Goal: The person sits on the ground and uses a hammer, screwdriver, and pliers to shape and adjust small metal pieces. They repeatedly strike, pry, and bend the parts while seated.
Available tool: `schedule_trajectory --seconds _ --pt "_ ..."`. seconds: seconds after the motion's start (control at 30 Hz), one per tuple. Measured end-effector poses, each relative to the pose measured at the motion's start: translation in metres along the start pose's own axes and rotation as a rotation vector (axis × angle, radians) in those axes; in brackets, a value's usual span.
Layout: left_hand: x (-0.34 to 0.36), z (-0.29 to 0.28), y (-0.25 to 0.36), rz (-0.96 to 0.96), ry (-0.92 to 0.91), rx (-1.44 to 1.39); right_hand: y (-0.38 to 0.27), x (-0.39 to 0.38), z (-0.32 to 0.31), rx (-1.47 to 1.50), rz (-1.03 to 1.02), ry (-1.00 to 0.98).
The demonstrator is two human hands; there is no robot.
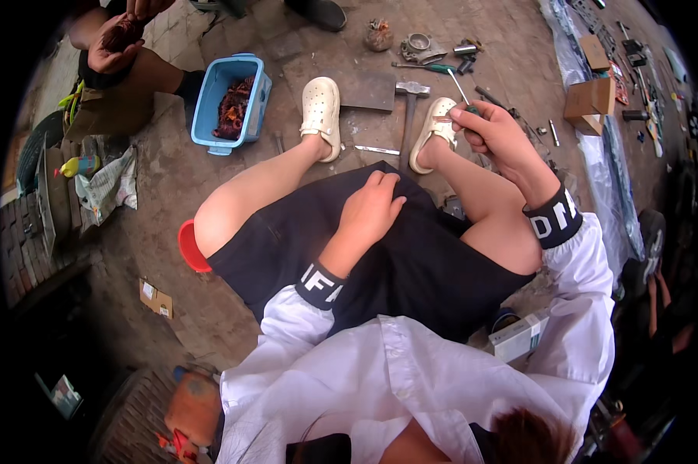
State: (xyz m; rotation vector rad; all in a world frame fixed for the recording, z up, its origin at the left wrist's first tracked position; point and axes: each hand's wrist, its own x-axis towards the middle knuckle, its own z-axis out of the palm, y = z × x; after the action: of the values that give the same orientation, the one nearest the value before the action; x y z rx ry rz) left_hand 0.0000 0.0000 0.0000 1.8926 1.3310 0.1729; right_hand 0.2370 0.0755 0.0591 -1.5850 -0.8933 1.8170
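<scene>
My right hand (494, 133) is raised over my right foot, its thumb and fingers closed on a screwdriver (461, 89). The thin metal shaft points up and away, and most of the green handle is hidden in my palm. A small copper-coloured strip (442, 119) shows at the fingertips; whether it is pinched there I cannot tell. My left hand (370, 207) lies on the dark cloth over my lap (395, 263), holding nothing, fingers loosely stretched. Between my cream clogs (322, 108) are a flat metal block (366, 91), a hammer (409, 116) and a narrow blade (377, 150).
A blue plastic basket (202, 127) with dark reddish scraps stands at the far left. Beyond it, another person's hands (113, 50) hold a reddish-brown bundle. Metal parts (422, 50) lie ahead; cardboard boxes (588, 104) and tools on plastic sheeting line the right.
</scene>
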Motion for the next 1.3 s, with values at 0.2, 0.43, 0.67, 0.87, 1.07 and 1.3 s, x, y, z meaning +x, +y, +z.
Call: schedule_trajectory --seconds 0.2,0.43,0.67,0.87,1.07,1.3 --pt "0.016 -0.162 0.033 0.272 -0.212 0.046 0.019 0.142 -0.026 -0.178 0.068 -0.109" --pt "0.126 -0.178 -0.069 -0.037 -0.031 -0.115 0.106 0.283 0.004 -0.122 0.107 -0.02" --pt "0.227 -0.053 -0.175 -0.035 -0.082 -0.153 0.166 0.343 0.002 -0.544 -0.241 0.204" --pt "0.254 -0.013 -0.197 0.063 -0.161 -0.191 0.142 0.315 -0.031 -0.466 -0.147 0.408" --pt "0.267 0.021 -0.199 0.286 -0.023 0.098 0.159 0.301 -0.113 -0.875 -0.369 0.646" --pt "0.281 0.038 -0.201 0.444 0.032 0.363 0.172 0.3 -0.126 -0.852 -0.376 0.666"
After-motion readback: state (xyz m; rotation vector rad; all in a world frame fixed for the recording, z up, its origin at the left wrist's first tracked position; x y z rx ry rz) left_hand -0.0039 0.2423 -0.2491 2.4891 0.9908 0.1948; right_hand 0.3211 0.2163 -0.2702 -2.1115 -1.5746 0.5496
